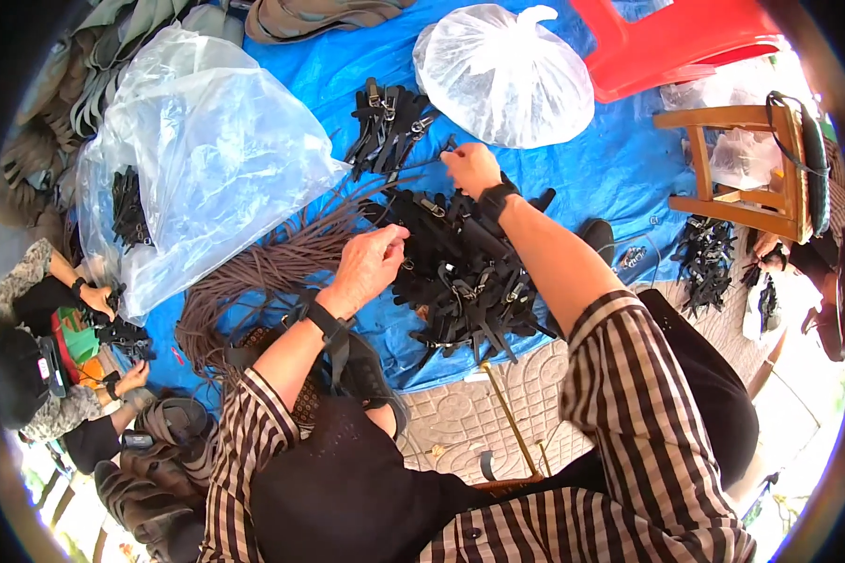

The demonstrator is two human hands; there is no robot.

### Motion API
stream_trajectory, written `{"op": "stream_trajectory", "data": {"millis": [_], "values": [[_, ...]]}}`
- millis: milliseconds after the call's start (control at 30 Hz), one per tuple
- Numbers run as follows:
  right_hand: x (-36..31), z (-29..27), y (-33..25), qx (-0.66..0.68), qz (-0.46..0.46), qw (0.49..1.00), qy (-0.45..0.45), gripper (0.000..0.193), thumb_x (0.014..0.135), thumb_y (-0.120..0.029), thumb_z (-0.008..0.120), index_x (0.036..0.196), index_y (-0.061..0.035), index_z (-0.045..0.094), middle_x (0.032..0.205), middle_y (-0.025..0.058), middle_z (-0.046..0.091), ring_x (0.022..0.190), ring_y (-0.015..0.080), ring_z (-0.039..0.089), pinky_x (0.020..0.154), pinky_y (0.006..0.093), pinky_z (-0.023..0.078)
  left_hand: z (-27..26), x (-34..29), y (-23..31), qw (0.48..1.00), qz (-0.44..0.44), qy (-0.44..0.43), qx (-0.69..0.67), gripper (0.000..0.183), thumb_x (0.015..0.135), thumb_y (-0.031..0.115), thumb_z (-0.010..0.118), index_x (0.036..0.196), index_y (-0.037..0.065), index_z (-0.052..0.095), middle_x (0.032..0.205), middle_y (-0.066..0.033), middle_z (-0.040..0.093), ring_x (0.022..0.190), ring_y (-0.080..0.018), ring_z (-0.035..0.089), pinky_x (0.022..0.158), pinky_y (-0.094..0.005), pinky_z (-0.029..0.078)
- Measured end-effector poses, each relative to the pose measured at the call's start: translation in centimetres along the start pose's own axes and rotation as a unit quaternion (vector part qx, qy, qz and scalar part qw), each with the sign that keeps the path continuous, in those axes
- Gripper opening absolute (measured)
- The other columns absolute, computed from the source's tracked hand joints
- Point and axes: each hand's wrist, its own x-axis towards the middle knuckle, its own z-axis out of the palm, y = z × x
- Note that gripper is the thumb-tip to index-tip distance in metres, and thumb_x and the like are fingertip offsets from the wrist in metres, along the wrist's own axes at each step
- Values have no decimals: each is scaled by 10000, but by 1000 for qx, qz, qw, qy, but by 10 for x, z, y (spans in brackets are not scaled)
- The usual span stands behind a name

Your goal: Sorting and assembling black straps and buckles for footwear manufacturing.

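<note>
Our left hand [362, 269] is at the left edge of a heap of black straps [468, 251] on the blue sheet [629, 178], our right hand [472, 170] at its far edge; both hands' fingers are narrow, and we cannot tell whether they grip anything. Brown cords [277, 261] lie leftward.

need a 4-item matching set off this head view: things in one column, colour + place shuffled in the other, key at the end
Things
1. Large strap heap
2. Bundle of long strips
3. Rounded plastic bag
4. Wooden-framed seat

Colour and place
A. whitish, see-through; beyond the right hand, toward the top edge
B. brown; mostly left of the left hand
C. tan frame; far right side of the picture
D. black with metal buckles; just right of the left hand

Pairs: 1-D, 2-B, 3-A, 4-C
</note>
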Motion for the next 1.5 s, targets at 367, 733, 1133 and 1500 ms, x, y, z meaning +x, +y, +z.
{"op": "stream_trajectory", "data": {"millis": [367,733,1133,1500], "values": [[7,16,-25,64,221,972,-42,257,770,-217,540,704,21,607,621,81,624,486,144,589,419,276,471,13,-13,-24,985,-62,51,-155,149,764,11,529,902,40,578,718,-122,631,632,-235,621,591,-289,480],[22,6,-78,177,37,983,-31,258,769,-222,552,646,2,581,552,75,598,460,158,589,402,286,463,13,-15,-27,966,-118,18,-229,166,846,29,458,969,-2,564,789,-78,612,703,-120,588,650,-248,483],[-15,-38,-34,106,8,993,-45,226,791,-194,530,776,13,621,601,89,617,517,148,604,503,273,484,9,-14,-21,945,-142,8,-294,168,846,4,447,972,-18,556,791,-82,607,717,-130,582,670,-254,485],[-47,-124,111,-205,65,977,-5,207,719,-241,559,834,-96,651,836,147,636,837,342,589,741,416,464,10,-13,-2,947,-99,15,-305,163,870,33,468,1002,-6,555,868,-74,613,736,-114,581,681,-238,476]]}}
